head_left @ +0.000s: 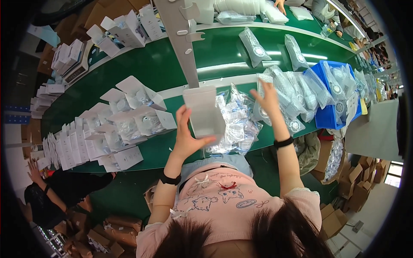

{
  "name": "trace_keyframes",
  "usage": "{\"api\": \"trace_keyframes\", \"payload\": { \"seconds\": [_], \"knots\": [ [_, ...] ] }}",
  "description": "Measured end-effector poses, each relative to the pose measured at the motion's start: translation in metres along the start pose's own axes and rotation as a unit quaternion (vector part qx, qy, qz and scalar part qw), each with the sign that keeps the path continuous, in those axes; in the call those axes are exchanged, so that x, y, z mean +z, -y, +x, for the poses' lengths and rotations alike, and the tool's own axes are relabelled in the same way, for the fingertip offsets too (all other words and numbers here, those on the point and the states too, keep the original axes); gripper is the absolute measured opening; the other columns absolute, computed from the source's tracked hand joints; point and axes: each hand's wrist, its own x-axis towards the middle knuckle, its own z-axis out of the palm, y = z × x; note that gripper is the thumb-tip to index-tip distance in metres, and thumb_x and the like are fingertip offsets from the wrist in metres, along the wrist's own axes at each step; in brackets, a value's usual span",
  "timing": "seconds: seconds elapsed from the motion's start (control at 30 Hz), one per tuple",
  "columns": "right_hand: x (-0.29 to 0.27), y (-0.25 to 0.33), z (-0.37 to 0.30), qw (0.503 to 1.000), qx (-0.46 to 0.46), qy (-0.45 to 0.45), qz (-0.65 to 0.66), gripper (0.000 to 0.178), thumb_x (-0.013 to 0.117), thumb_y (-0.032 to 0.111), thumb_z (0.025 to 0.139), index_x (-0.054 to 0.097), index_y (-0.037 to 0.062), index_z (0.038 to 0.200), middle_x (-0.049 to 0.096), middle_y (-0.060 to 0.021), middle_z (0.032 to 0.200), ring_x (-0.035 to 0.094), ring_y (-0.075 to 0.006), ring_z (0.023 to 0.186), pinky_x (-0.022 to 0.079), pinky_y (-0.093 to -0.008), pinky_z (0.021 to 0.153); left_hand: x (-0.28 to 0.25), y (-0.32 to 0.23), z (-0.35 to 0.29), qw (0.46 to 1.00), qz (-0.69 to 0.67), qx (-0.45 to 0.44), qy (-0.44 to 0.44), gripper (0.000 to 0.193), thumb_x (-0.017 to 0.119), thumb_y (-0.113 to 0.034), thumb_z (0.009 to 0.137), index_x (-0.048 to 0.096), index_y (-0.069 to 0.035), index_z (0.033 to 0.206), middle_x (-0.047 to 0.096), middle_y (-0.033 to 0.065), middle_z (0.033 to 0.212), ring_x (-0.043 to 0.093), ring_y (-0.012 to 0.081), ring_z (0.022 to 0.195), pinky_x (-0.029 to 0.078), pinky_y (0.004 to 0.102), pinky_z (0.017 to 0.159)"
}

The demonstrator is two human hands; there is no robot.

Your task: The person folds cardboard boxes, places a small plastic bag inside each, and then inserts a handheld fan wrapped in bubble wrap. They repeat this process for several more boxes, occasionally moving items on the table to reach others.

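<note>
A white cardboard box [201, 105] stands tilted in front of me, and my left hand [189, 135] is closed around its left side and lower edge. My right hand [269, 99] reaches over the near end of a heap of clear bubble bags [288, 92], its fingers and thumb apart. One bubble bag [261, 114] lies right beneath that hand; whether the fingertips touch it I cannot tell. Between my hands sits a pile of small clear packets [236, 122] with blue and white contents, partly behind the box.
Rows of open white boxes [142, 122] with wrapped contents fill the table's left side. A blue crate [322, 118] of bubble bags stands at the right. A metal post [178, 41] rises behind the box. At the lower left is another person's arm [53, 200].
</note>
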Motion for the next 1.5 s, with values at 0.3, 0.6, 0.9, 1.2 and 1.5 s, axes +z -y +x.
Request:
{"api": "trace_keyframes", "payload": {
  "seconds": [0.3, 0.6, 0.9, 1.2, 1.5],
  "knots": [
    [0.03, -0.062, 0.017, 0.982, 0.174, 0.049, -0.055, 0.074, 0.061, 0.01, 0.067, 0.025, 0.0093, 0.13, 0.046, -0.0263, 0.103, 0.049, -0.0382, 0.094, 0.042, -0.0349, 0.081, -0.007, 0.044, 0.001, 0.959, 0.28, 0.031, 0.019, 0.079, 0.08, -0.011, 0.05, 0.028, -0.014, 0.11, 0.025, 0.0198, 0.128, 0.034, 0.0376, 0.114, 0.034, 0.0422, 0.092],
    [-0.021, 0.13, -0.022, 0.781, 0.067, -0.242, 0.572, 0.069, 0.061, 0.004, 0.065, 0.024, 0.0084, 0.124, 0.04, -0.0105, 0.112, 0.042, -0.0236, 0.102, 0.035, -0.036, 0.089, 0.005, 0.058, -0.008, 0.989, 0.124, 0.049, -0.059, 0.071, 0.079, -0.008, 0.053, 0.026, -0.01, 0.1, 0.028, 0.0233, 0.125, 0.035, 0.0395, 0.113, 0.034, 0.044, 0.091],
    [0.005, 0.164, -0.046, 0.949, -0.247, -0.023, 0.193, 0.043, 0.069, 0.015, 0.062, 0.056, 0.0093, 0.103, 0.044, -0.0131, 0.1, 0.041, -0.0334, 0.098, 0.035, -0.038, 0.086, -0.014, 0.072, -0.044, 0.971, 0.193, 0.09, -0.111, 0.068, 0.08, -0.014, 0.054, 0.028, -0.007, 0.098, 0.03, 0.0241, 0.123, 0.037, 0.0396, 0.112, 0.034, 0.0431, 0.091],
    [0.056, 0.068, -0.024, 0.979, -0.079, -0.061, 0.177, 0.027, 0.063, 0.011, 0.068, 0.058, 0.0059, 0.095, 0.05, -0.012, 0.102, 0.046, -0.0288, 0.095, 0.038, -0.0388, 0.08, -0.013, 0.071, -0.044, 0.963, 0.219, 0.109, -0.11, 0.066, 0.078, -0.013, 0.056, 0.033, -0.005, 0.103, 0.035, 0.0246, 0.121, 0.037, 0.0401, 0.112, 0.035, 0.0428, 0.09],
    [0.1, -0.01, 0.01, 0.992, -0.026, 0.001, -0.12, 0.031, 0.068, 0.013, 0.063, 0.056, 0.0047, 0.09, 0.055, -0.0107, 0.09, 0.05, -0.0321, 0.085, 0.042, -0.0393, 0.069, -0.019, 0.019, -0.022, 0.95, 0.284, -0.043, -0.124, 0.033, 0.072, -0.009, 0.062, 0.05, -0.002, 0.086, 0.051, 0.0172, 0.108, 0.055, 0.0215, 0.083, 0.042, 0.0252, 0.063]
  ]
}}
